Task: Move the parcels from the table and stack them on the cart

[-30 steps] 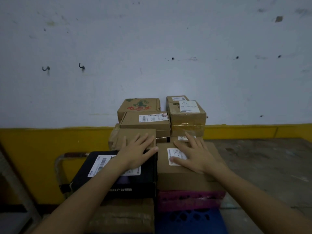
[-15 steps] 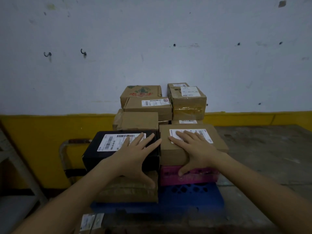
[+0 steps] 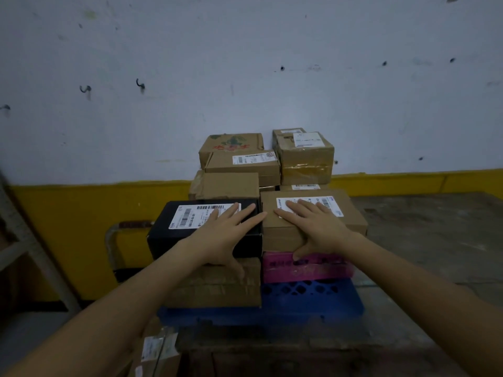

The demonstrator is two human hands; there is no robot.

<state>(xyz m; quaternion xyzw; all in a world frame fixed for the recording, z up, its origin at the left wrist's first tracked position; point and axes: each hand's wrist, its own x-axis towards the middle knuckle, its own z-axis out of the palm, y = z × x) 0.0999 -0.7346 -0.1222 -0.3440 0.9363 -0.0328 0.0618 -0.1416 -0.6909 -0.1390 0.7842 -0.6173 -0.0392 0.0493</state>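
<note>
Nearest, low at the left edge: a few blurred labelled parcels point(image 3: 153, 346) beside a dark worktop point(image 3: 272, 349). Just beyond, a loaded blue cart deck point(image 3: 313, 297), with a metal push handle point(image 3: 110, 240) at its left end. On the deck's front row, a tape-wrapped carton point(image 3: 217, 289) under a black parcel point(image 3: 171, 240), and a pink box point(image 3: 313, 268) under a brown parcel point(image 3: 353, 221). Left hand point(image 3: 226, 235) laid flat on the black parcel's top, fingers point(image 3: 245, 210) straight and splayed apart, thumb reaching down the front face onto the carton. Right hand point(image 3: 318, 229) flat across the brown parcel's white label, fingers point(image 3: 299, 206) spread apart, thumb down the front face to the pink box's upper edge. Behind, more cardboard parcels in tiers: a plain box point(image 3: 228, 186), a flat labelled box point(image 3: 239, 165), a fruit-printed carton point(image 3: 231, 142), a taped box point(image 3: 307, 161). Farthest, a white wall point(image 3: 272, 63) above a yellow band point(image 3: 68, 227), with two hooks point(image 3: 140, 83).
</note>
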